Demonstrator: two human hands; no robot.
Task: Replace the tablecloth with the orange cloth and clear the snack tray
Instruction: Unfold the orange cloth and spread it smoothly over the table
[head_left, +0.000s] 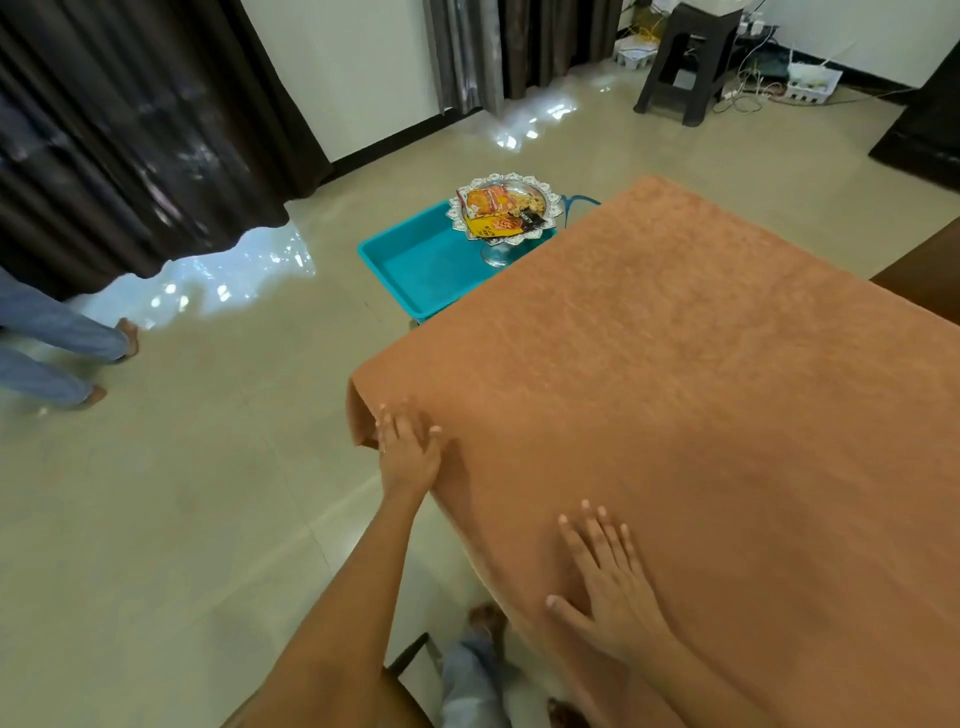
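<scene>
The orange cloth lies spread over the table and hangs over its near and left edges. My left hand presses flat on the cloth at the table's near left corner, fingers straight. My right hand rests flat on the cloth nearer to me, fingers spread. Beyond the table's far left side, a silver footed snack tray holds orange and yellow snack packets and stands in a teal plastic tub on the floor.
Another person's legs and bare feet stand at the left by dark curtains. A dark plastic stool and loose cables sit at the back right. My own feet show below, beside the table's near edge.
</scene>
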